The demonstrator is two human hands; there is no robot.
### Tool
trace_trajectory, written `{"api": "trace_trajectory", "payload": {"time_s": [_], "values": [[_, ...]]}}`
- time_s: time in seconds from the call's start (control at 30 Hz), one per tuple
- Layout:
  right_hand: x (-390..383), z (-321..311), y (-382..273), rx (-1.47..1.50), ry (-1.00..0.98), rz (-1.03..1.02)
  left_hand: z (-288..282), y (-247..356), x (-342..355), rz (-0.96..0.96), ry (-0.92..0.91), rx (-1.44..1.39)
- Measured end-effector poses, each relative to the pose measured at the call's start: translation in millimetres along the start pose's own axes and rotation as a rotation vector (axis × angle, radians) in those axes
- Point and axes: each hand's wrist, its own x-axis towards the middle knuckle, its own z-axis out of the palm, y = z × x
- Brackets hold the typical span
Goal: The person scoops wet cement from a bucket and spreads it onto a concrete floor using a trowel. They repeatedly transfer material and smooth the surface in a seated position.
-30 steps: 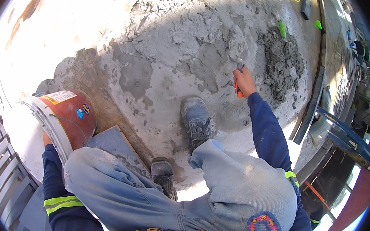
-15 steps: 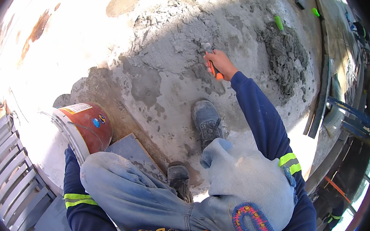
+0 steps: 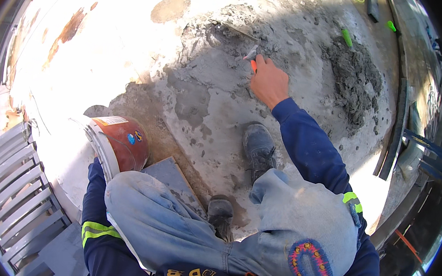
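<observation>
The right hand grips a trowel on wet mortar; the left hand, fingers hidden, touches a bucket. A mortar heap lies near.

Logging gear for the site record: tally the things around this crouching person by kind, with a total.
Orange-handled trowel in the right hand: 1
Red bucket, left hand hidden behind it: 1
Green markers: 2
Mortar heap: 1
Grey boots: 2
Total: 7

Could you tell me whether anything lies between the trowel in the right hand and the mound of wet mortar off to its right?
Nothing visible does. The right hand holds the trowel on the smeared floor, and only bare, mortar-streaked floor lies between it and the mortar mound.
</observation>
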Motion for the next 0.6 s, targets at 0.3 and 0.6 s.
{"api": "trace_trajectory", "payload": {"time_s": [0.3, 0.6], "values": [[-38, -44, 57, 0.331, 0.088, 0.271, -94, 206, -95, 0.209, 0.202, 0.475], [-92, -41, 110, 0.732, 0.010, 0.580, -45, 401, -57, 0.690, 0.020, 0.546]]}}
